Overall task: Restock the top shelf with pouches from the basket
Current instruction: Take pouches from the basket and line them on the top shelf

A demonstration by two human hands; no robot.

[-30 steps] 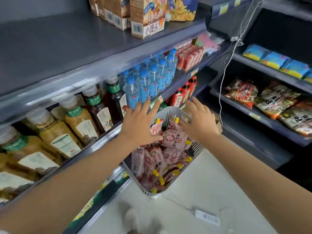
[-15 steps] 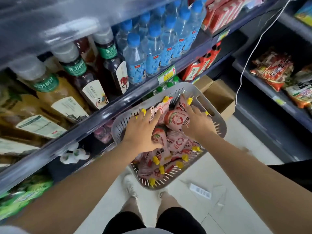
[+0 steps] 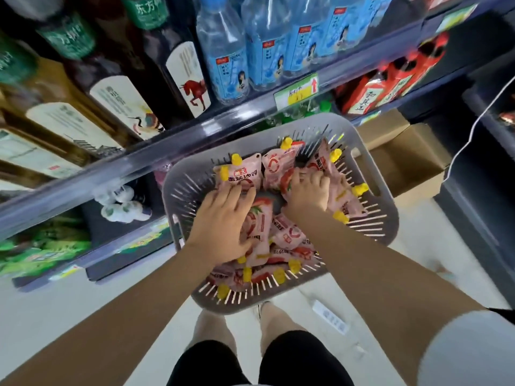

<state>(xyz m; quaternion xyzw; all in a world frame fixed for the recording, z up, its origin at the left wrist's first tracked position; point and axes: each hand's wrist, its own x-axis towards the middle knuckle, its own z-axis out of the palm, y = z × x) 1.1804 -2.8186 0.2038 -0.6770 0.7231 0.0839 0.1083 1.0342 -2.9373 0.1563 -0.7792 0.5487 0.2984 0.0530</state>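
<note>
Both hands in basket [image 3: 370,174] | left hand [image 3: 223,218] flat on pouches [image 3: 260,232] | right hand [image 3: 308,189] grip closed on pouch [image 3: 284,185] | shelf rail [image 3: 139,157] overhangs

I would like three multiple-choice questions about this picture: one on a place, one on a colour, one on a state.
1. Where is the basket?
A. on the floor below the shelves
B. on the top shelf
C. on the cardboard box

2. What colour are the caps of the pouches?
A. blue
B. yellow
C. green

3. What are the hands doing?
A. hanging beside the body
B. holding a bottle
C. reaching into the pouches

Answers:
1 A, it sits low by the feet.
2 B, yellow caps show.
3 C, left hand and right hand lie on pouches.
</note>
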